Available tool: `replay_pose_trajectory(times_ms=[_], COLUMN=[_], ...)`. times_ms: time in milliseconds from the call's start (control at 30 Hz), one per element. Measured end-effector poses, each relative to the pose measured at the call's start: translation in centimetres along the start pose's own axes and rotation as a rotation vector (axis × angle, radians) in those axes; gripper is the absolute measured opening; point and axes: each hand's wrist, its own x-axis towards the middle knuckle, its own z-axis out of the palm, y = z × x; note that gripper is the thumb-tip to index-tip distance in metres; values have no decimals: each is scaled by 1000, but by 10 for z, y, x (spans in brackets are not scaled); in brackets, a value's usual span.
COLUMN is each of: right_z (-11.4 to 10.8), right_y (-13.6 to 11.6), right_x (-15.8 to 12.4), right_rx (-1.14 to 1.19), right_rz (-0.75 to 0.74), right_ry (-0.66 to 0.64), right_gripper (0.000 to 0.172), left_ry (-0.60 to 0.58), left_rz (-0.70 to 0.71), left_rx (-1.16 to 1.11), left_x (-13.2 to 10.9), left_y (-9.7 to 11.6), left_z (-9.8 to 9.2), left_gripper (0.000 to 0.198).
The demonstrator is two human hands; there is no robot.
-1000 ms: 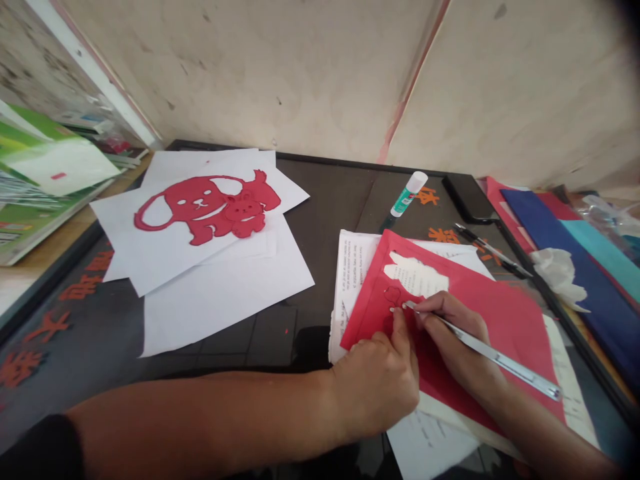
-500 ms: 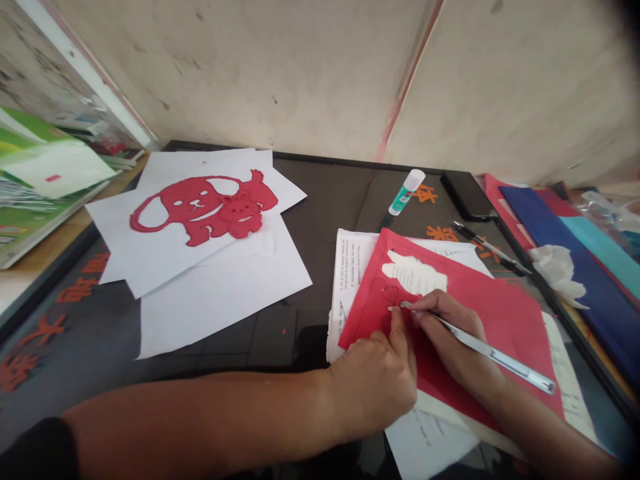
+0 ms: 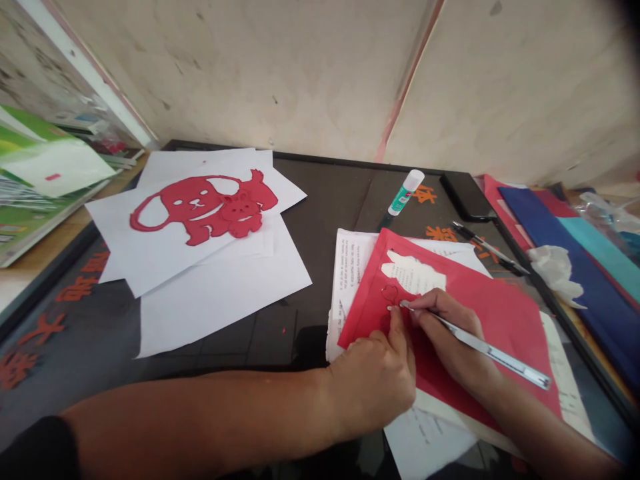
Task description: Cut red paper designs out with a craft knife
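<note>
My right hand (image 3: 453, 333) is closed around a silver craft knife (image 3: 500, 357), its tip touching a sheet of red paper (image 3: 510, 300). Drawn outlines and a ragged cut-out opening show in the sheet near its left side, with printed text visible through the opening. With its index finger stretched out, my left hand (image 3: 377, 380) presses on the red paper just left of the knife tip; its other fingers are curled. Beneath the sheet lies a stack of printed pages (image 3: 353, 253). On white paper (image 3: 210, 313) at left rests a red paper-cut animal (image 3: 187, 200) with a smaller one on it.
A glue stick (image 3: 406, 192) stands behind the red sheet. To the right are a black pen (image 3: 487, 247), a crumpled tissue (image 3: 557, 270), a dark flat case (image 3: 465, 197) and coloured papers (image 3: 565, 240). Green books (image 3: 45, 180) occupy the left edge, and a wall (image 3: 300, 80) rises behind.
The knife in my right hand has shifted very slightly left at its tip and handle. My left hand stays pressed in the same place on the red paper.
</note>
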Motion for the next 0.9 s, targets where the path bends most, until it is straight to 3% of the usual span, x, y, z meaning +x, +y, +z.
replay_pose_trajectory(times_ms=[367,600,900], right_z=[-1,-8,-24], right_y=[6,5,20], right_x=[0,8,11], right_rx=[27,266,109], right_rz=[-9,-6,-111], right_ry=[8,70,-143], right_gripper=[11,8,11], left_ry=[-36,-145,-107], left_rz=[27,48,38], left_rx=[-11,-18,19], left_x=[1,3,1], left_y=[1,0,1], left_z=[0,0,1], left_gripper=[46,49,49])
